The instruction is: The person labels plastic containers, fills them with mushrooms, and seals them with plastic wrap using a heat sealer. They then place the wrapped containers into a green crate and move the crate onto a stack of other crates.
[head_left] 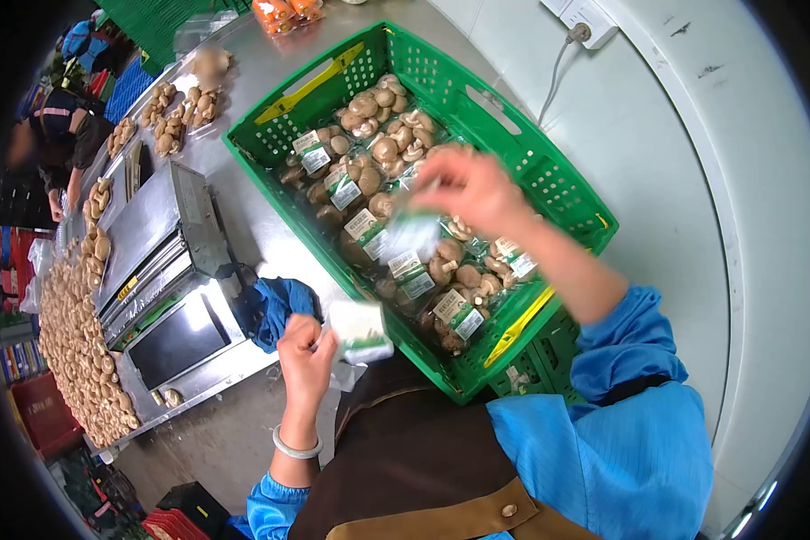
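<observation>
My left hand (304, 358), a bracelet at its wrist, is closed on white-and-green labels (360, 331) just outside the near side of a green crate (333, 256). Over the crate, my right hand (477, 191) is smeared by motion. Its fingers are pinched, and a blurred white label (414, 236) shows just below them. Inside the crate lie clear packs of brown mushrooms (396, 144). Several packs nearest me carry a white-and-green label (459, 312), while some at the far end show none.
Left of the crate stands a metal machine (166, 243) with a dark panel and a blue cloth (283, 310) beside it. Loose mushrooms (81, 351) cover the table's left side. A wall (639, 162) with a plugged-in cord rises at right. Another person (58, 135) stands at far left.
</observation>
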Demonstrator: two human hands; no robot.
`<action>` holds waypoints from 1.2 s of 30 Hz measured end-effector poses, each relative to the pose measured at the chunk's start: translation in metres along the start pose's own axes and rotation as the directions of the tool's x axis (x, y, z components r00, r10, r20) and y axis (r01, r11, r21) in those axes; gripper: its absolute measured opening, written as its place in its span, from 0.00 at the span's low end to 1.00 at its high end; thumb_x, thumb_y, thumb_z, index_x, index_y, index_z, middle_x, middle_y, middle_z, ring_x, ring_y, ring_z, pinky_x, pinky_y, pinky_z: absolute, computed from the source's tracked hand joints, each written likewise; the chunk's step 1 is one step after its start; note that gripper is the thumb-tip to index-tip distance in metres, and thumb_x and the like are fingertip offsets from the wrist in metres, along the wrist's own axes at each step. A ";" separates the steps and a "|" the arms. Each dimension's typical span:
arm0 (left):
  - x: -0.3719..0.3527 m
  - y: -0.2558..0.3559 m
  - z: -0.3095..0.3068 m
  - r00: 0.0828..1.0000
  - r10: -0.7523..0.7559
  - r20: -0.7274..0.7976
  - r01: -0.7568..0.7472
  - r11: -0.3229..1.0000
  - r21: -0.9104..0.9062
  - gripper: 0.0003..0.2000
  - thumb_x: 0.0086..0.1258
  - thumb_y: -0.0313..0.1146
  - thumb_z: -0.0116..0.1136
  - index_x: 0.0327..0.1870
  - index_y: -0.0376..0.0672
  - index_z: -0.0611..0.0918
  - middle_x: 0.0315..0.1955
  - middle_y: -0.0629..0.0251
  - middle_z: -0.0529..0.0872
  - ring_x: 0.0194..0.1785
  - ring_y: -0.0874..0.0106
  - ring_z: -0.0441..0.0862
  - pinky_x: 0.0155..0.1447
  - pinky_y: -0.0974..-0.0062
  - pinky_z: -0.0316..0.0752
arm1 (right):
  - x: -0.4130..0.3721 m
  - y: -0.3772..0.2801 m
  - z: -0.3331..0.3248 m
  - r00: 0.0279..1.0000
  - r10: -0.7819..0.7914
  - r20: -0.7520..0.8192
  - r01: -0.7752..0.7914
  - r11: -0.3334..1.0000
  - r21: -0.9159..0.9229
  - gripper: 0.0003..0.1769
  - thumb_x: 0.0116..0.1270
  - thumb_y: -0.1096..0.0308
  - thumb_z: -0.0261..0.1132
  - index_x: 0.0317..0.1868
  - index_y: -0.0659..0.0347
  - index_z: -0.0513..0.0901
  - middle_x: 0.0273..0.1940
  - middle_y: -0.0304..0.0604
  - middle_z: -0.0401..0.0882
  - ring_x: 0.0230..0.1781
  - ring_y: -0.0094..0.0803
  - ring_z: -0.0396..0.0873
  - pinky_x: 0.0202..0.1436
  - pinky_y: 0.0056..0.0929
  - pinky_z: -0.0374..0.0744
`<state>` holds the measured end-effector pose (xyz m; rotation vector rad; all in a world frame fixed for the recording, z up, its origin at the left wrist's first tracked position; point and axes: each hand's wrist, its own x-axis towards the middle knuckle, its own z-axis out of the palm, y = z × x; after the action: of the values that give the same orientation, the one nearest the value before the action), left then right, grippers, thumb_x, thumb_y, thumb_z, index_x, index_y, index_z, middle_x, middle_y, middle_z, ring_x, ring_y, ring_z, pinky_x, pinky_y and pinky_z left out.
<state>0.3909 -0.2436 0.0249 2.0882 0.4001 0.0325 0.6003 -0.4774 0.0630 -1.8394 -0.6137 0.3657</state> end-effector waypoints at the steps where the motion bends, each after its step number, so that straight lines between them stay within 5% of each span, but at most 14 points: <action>1: 0.002 -0.006 0.003 0.990 0.112 -0.085 -0.119 0.990 -0.078 0.14 0.59 0.20 0.62 0.20 0.36 0.67 0.28 0.60 0.83 0.29 0.79 0.74 0.33 0.82 0.66 | 0.019 0.033 -0.026 0.997 0.023 -0.070 -0.032 0.991 -0.129 0.18 0.54 0.62 0.74 0.42 0.59 0.79 0.30 0.40 0.80 0.30 0.25 0.78 0.34 0.26 0.75; 3: 0.000 -0.005 -0.001 0.981 0.134 -0.141 -0.158 0.972 -0.172 0.15 0.57 0.17 0.60 0.17 0.36 0.65 0.38 0.53 0.85 0.33 0.77 0.76 0.36 0.80 0.69 | 0.029 0.066 -0.058 0.956 0.256 0.145 -0.140 0.829 -0.542 0.25 0.50 0.65 0.77 0.44 0.59 0.74 0.32 0.41 0.78 0.35 0.28 0.79 0.36 0.32 0.75; 6: 0.001 -0.009 -0.003 0.991 -0.111 -0.071 0.064 0.879 -0.473 0.11 0.57 0.15 0.59 0.23 0.38 0.68 0.38 0.56 0.85 0.35 0.77 0.77 0.39 0.80 0.71 | 0.002 0.161 -0.065 0.886 0.303 0.350 0.136 0.552 -0.823 0.28 0.49 0.63 0.76 0.49 0.57 0.73 0.44 0.48 0.78 0.48 0.47 0.77 0.46 0.43 0.76; 10: 0.014 0.013 -0.011 0.993 -0.118 0.019 0.104 0.773 -0.626 0.13 0.63 0.15 0.55 0.48 0.36 0.76 0.36 0.64 0.84 0.37 0.79 0.78 0.42 0.81 0.73 | 0.010 0.107 -0.040 0.986 0.141 0.092 0.047 0.296 -0.954 0.35 0.49 0.62 0.76 0.59 0.56 0.72 0.51 0.46 0.76 0.50 0.48 0.77 0.51 0.43 0.77; 11: 0.016 0.010 -0.010 0.998 -0.066 0.019 0.065 0.840 -0.538 0.12 0.63 0.15 0.55 0.47 0.36 0.78 0.35 0.65 0.84 0.37 0.80 0.78 0.41 0.81 0.73 | 0.007 0.079 -0.024 0.991 -0.030 0.129 0.122 0.587 -0.800 0.35 0.50 0.62 0.76 0.60 0.56 0.73 0.50 0.47 0.76 0.49 0.44 0.78 0.51 0.38 0.78; 13: 0.020 0.005 -0.007 0.997 0.048 0.056 -0.025 0.938 -0.345 0.11 0.64 0.16 0.55 0.45 0.36 0.82 0.34 0.66 0.85 0.36 0.80 0.79 0.41 0.82 0.73 | -0.001 0.040 0.030 0.943 0.124 0.309 -0.110 0.992 -0.062 0.28 0.58 0.61 0.73 0.58 0.60 0.76 0.50 0.44 0.77 0.47 0.29 0.79 0.50 0.28 0.78; 15: 0.023 0.015 -0.002 0.997 0.052 0.055 -0.031 0.943 -0.331 0.08 0.64 0.16 0.55 0.41 0.35 0.84 0.32 0.67 0.85 0.34 0.81 0.79 0.40 0.82 0.73 | -0.021 -0.008 0.068 0.826 0.146 0.544 -0.194 0.981 0.030 0.23 0.61 0.58 0.71 0.53 0.59 0.79 0.39 0.41 0.82 0.37 0.27 0.80 0.42 0.28 0.78; 17: 0.024 0.017 0.000 0.999 0.006 0.040 0.005 0.958 -0.287 0.03 0.62 0.18 0.59 0.35 0.34 0.83 0.28 0.67 0.84 0.31 0.82 0.78 0.37 0.83 0.71 | -0.038 -0.018 0.093 0.845 0.082 0.528 -0.043 0.995 -0.085 0.13 0.63 0.58 0.68 0.40 0.59 0.83 0.23 0.44 0.80 0.24 0.37 0.80 0.30 0.30 0.76; 21: 0.020 0.006 -0.006 0.984 -0.176 0.022 0.176 0.984 0.011 0.14 0.56 0.18 0.65 0.20 0.34 0.69 0.24 0.65 0.81 0.30 0.81 0.75 0.35 0.81 0.69 | -0.038 -0.019 0.087 0.942 -0.032 0.333 0.032 0.999 0.008 0.09 0.66 0.64 0.64 0.36 0.62 0.83 0.23 0.43 0.81 0.22 0.32 0.80 0.29 0.29 0.77; 23: 0.021 -0.004 -0.005 0.993 0.094 -0.077 -0.092 0.995 0.033 0.15 0.55 0.16 0.63 0.18 0.35 0.66 0.27 0.62 0.82 0.32 0.78 0.76 0.36 0.80 0.70 | -0.011 -0.018 0.058 0.963 -0.129 0.237 0.118 0.991 0.059 0.08 0.66 0.66 0.64 0.36 0.62 0.84 0.28 0.41 0.83 0.24 0.26 0.81 0.30 0.26 0.78; 24: 0.021 -0.008 -0.005 0.967 0.224 -0.124 -0.218 0.974 0.056 0.16 0.55 0.15 0.62 0.17 0.36 0.64 0.28 0.61 0.83 0.33 0.77 0.77 0.37 0.79 0.70 | 0.006 -0.017 0.038 0.987 0.098 0.128 -0.114 0.986 0.123 0.07 0.64 0.66 0.67 0.36 0.62 0.82 0.31 0.40 0.83 0.29 0.24 0.81 0.33 0.24 0.78; 27: 0.021 -0.020 -0.007 0.979 -0.027 -0.200 -0.057 0.913 -0.405 0.15 0.54 0.11 0.57 0.20 0.36 0.64 0.39 0.52 0.85 0.36 0.72 0.79 0.42 0.78 0.73 | 0.081 0.023 -0.038 0.981 -0.191 -0.020 0.146 0.807 -0.572 0.22 0.51 0.65 0.74 0.45 0.60 0.77 0.38 0.46 0.76 0.38 0.37 0.76 0.42 0.34 0.76; 31: 0.032 -0.004 -0.010 0.985 -0.156 -0.077 0.066 0.745 -0.664 0.07 0.54 0.12 0.57 0.27 0.34 0.73 0.33 0.60 0.82 0.35 0.73 0.77 0.41 0.79 0.72 | 0.093 0.156 -0.040 0.896 0.119 0.428 0.313 0.514 -0.799 0.30 0.48 0.64 0.76 0.52 0.58 0.74 0.46 0.48 0.76 0.50 0.45 0.76 0.52 0.42 0.75; 36: 0.038 -0.010 -0.026 0.989 0.122 -0.086 -0.130 0.987 -0.092 0.09 0.51 0.14 0.59 0.32 0.36 0.84 0.32 0.64 0.81 0.37 0.72 0.77 0.42 0.78 0.70 | 0.082 0.128 -0.012 0.988 -0.030 0.153 0.156 0.234 -0.960 0.33 0.48 0.64 0.75 0.57 0.55 0.75 0.50 0.45 0.77 0.53 0.40 0.75 0.52 0.43 0.76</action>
<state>0.4191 -0.2062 0.0246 2.0179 0.3074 0.2071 0.7037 -0.4722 -0.0489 -3.0070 -1.2110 -0.1033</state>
